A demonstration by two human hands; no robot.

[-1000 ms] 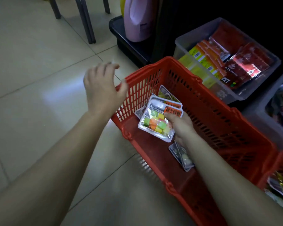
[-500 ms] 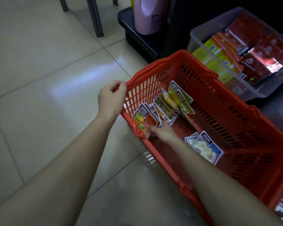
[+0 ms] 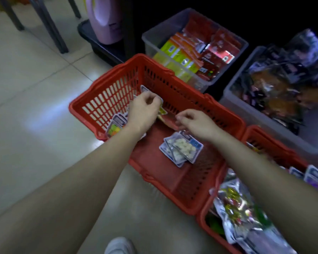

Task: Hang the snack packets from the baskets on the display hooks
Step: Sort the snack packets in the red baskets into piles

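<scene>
The left hand [image 3: 145, 109] is down in the red basket [image 3: 103, 99] with its fingers curled round a bunch of packets [image 3: 144, 88], pinching them against the thumb near the far wall. One packet corner pokes up past the knuckles and a yellow edge shows below them. They seem to stand on edge with the long side running up toward that wall, but they are too blurred to be sure. The right hand [image 3: 196, 123] hovers just beside it over the middle of the basket. Its fingertips are drawn together, and I can't tell whether they nip a packet edge or nothing.

To my eye this is the gathering step, with packets being collected before any go up. No display hooks are in sight, so the next move calls for lifting the bunch clear and squaring the hang-hole ends.

A few white-sweet packets [image 3: 182, 149] lie flat and overlapped on the basket floor, long axis slanting from near-left to far-right, blue label end rightward. A coloured-sweet packet [image 3: 114, 128] leans in the left corner. A second basket [image 3: 264, 143] touches the first on the right, and a clear tub [image 3: 151, 39] of packets stands behind.
</scene>
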